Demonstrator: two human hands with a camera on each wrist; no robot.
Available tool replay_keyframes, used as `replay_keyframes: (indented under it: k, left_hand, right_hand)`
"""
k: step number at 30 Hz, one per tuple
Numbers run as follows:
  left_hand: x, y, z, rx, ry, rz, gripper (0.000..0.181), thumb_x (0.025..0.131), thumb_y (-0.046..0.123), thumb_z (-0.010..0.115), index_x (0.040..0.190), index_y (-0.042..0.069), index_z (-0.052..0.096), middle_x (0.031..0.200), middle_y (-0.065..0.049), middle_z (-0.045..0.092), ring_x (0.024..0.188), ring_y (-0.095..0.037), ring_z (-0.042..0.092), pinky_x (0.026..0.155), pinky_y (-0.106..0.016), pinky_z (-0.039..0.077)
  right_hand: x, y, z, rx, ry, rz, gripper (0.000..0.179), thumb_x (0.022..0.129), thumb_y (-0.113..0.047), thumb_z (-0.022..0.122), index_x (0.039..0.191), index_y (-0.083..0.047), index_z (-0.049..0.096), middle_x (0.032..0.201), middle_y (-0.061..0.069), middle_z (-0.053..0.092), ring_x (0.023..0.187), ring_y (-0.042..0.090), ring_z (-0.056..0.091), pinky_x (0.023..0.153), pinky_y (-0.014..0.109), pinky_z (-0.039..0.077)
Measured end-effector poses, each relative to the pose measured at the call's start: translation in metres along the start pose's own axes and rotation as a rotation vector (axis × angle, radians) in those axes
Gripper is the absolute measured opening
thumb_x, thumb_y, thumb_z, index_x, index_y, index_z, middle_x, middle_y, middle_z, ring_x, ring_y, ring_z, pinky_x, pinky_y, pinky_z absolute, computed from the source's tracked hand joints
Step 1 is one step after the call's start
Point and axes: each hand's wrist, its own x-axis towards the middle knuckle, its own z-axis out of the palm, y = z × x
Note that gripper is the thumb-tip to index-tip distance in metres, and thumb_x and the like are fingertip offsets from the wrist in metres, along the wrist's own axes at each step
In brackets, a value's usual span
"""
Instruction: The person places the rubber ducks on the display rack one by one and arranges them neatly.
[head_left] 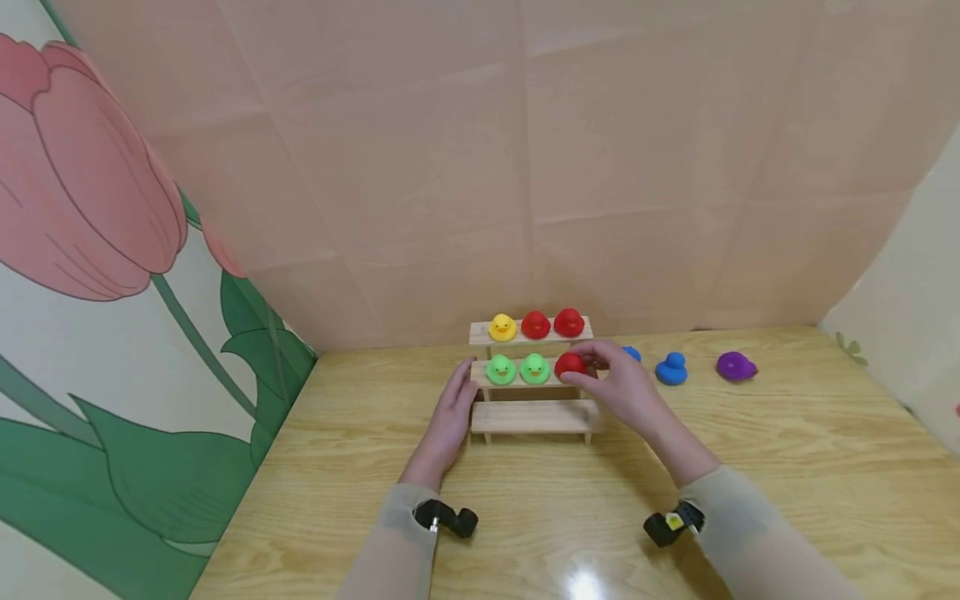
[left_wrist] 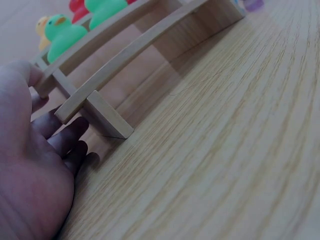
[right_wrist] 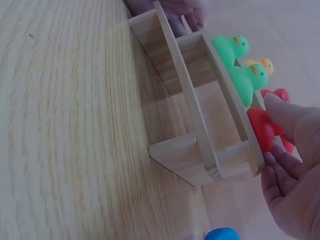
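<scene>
A three-step wooden shelf (head_left: 536,417) stands on the table, its lowest step bare. My left hand (head_left: 450,408) holds the shelf's left end, thumb at the middle step and fingers around the side in the left wrist view (left_wrist: 30,150). With thumb and fingers my right hand (head_left: 626,387) pinches a red rubber duck (head_left: 570,365) at the right end of the middle step. Left of that duck sit two green rubber ducks (head_left: 536,368). The top step carries a yellow rubber duck (head_left: 502,327) and two more red ducks (head_left: 536,325).
To the right of the shelf lie a blue duck (head_left: 671,369) and a purple duck (head_left: 737,367), the purple one tipped on its side. Another blue duck (head_left: 632,353) is partly hidden behind my right hand. A pinkish sheet (head_left: 525,167) hangs along the table's back edge.
</scene>
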Motion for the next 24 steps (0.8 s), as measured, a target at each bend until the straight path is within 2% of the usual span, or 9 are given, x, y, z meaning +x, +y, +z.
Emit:
replay_keyframes:
  k: [3, 7, 12, 13, 16, 20, 23, 24]
  left_hand:
    - [0.000, 0.000, 0.000, -0.004, 0.000, 0.003, 0.056, 0.120, 0.043, 0.045, 0.174, 0.035, 0.033, 0.179, -0.005, 0.033, 0.165, -0.028, 0.027, 0.134, -0.051, 0.022]
    - [-0.001, 0.001, 0.000, 0.013, 0.006, -0.014, 0.055, 0.119, 0.045, 0.045, 0.173, 0.040, 0.034, 0.179, -0.001, 0.033, 0.165, -0.026, 0.027, 0.134, -0.050, 0.022]
    - [-0.002, 0.003, 0.000, 0.027, 0.009, -0.029, 0.055, 0.119, 0.048, 0.044, 0.172, 0.044, 0.033, 0.179, 0.003, 0.032, 0.165, -0.023, 0.027, 0.134, -0.049, 0.022]
    - [-0.002, 0.003, 0.000, 0.028, 0.008, -0.028, 0.055, 0.119, 0.048, 0.045, 0.172, 0.044, 0.033, 0.179, 0.003, 0.032, 0.165, -0.023, 0.026, 0.134, -0.049, 0.022]
    - [-0.001, 0.003, 0.000, 0.027, 0.009, -0.029, 0.055, 0.119, 0.049, 0.045, 0.172, 0.045, 0.033, 0.179, 0.003, 0.032, 0.165, -0.023, 0.026, 0.134, -0.049, 0.022]
    - [-0.002, 0.003, 0.000, 0.021, 0.007, -0.025, 0.054, 0.119, 0.047, 0.045, 0.172, 0.043, 0.034, 0.179, 0.001, 0.032, 0.165, -0.024, 0.026, 0.135, -0.049, 0.022]
    - [-0.002, 0.003, 0.001, 0.018, 0.004, -0.017, 0.054, 0.120, 0.044, 0.044, 0.173, 0.041, 0.034, 0.179, -0.001, 0.031, 0.166, -0.026, 0.025, 0.135, -0.050, 0.021]
    - [-0.002, 0.003, 0.001, 0.019, 0.004, -0.018, 0.054, 0.120, 0.044, 0.044, 0.173, 0.041, 0.034, 0.179, 0.000, 0.031, 0.166, -0.026, 0.026, 0.135, -0.050, 0.021]
  right_hand:
    - [-0.001, 0.002, -0.001, 0.012, -0.002, -0.003, 0.051, 0.099, -0.033, 0.087, 0.142, -0.011, 0.070, 0.135, 0.012, 0.070, 0.123, 0.037, 0.064, 0.104, 0.054, 0.057]
    - [-0.005, 0.006, -0.004, 0.061, 0.006, -0.011, 0.058, 0.100, -0.036, 0.086, 0.148, -0.010, 0.066, 0.140, 0.013, 0.070, 0.129, 0.039, 0.064, 0.109, 0.058, 0.056]
    - [-0.012, 0.015, -0.010, 0.095, 0.091, -0.015, 0.057, 0.103, -0.038, 0.082, 0.148, -0.006, 0.065, 0.144, 0.017, 0.068, 0.131, 0.038, 0.064, 0.111, 0.057, 0.055]
    - [-0.013, 0.017, -0.011, 0.089, 0.119, -0.016, 0.056, 0.104, -0.038, 0.081, 0.147, -0.006, 0.065, 0.144, 0.017, 0.068, 0.130, 0.038, 0.065, 0.111, 0.054, 0.055]
    - [-0.015, 0.026, -0.014, 0.101, 0.202, -0.036, 0.050, 0.105, -0.034, 0.080, 0.143, -0.005, 0.066, 0.139, 0.015, 0.071, 0.126, 0.035, 0.067, 0.107, 0.034, 0.057]
    - [-0.014, 0.041, -0.018, 0.161, 0.276, -0.058, 0.044, 0.105, -0.024, 0.081, 0.140, -0.001, 0.068, 0.134, 0.017, 0.071, 0.120, 0.025, 0.069, 0.098, 0.013, 0.052]
    - [-0.013, 0.051, -0.023, 0.174, 0.301, -0.026, 0.046, 0.106, -0.025, 0.080, 0.142, 0.000, 0.067, 0.137, 0.018, 0.069, 0.123, 0.024, 0.067, 0.099, 0.012, 0.052]
    - [-0.012, 0.053, -0.025, 0.174, 0.306, -0.012, 0.048, 0.106, -0.026, 0.080, 0.144, 0.000, 0.066, 0.139, 0.019, 0.068, 0.126, 0.026, 0.066, 0.103, 0.016, 0.053]
